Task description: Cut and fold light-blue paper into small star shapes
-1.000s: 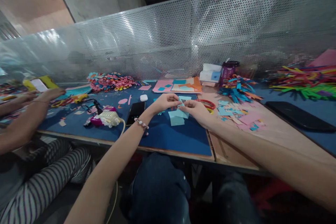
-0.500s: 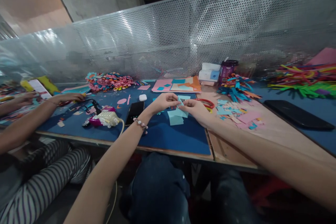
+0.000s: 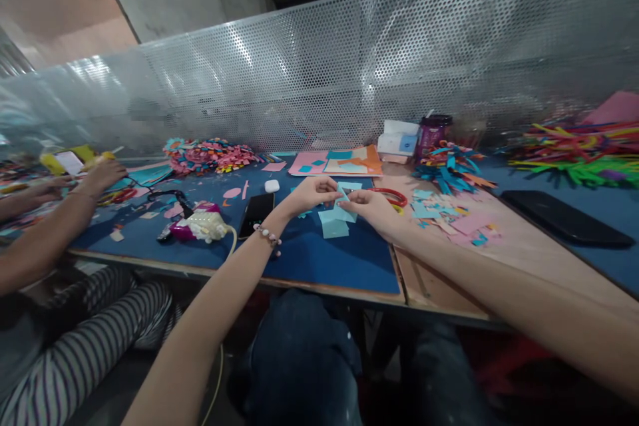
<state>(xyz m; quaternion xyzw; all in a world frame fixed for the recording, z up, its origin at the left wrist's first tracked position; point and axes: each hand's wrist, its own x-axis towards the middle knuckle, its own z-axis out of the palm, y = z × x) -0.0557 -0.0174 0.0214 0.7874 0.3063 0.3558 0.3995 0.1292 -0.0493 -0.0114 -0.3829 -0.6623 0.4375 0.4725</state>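
Observation:
Between my two hands is a small piece of light blue paper (image 3: 343, 196), pinched at its edges. My left hand (image 3: 319, 194), with a bead bracelet at the wrist, closes thumb and fingers on its left side. On its right side my right hand (image 3: 370, 205) grips it the same way. Just below them, light blue paper squares (image 3: 334, 224) lie overlapping on the blue table top (image 3: 319, 266). Red-handled scissors (image 3: 392, 197) lie beyond my right hand, partly hidden by it. How the held paper is folded is too small to tell.
Left of my hands are a black phone (image 3: 256, 214), a white case (image 3: 271, 186) and a power strip (image 3: 202, 223). Coloured sheets (image 3: 304, 163) lie behind; paper scraps (image 3: 439, 210) and a dark phone (image 3: 566, 218) are to the right. A co-worker's hand (image 3: 102, 175) is far left.
My hands stay almost in place, still pinching the light blue paper. The co-worker's hand at the left reached rightward over the table, then drew back and now holds something yellow.

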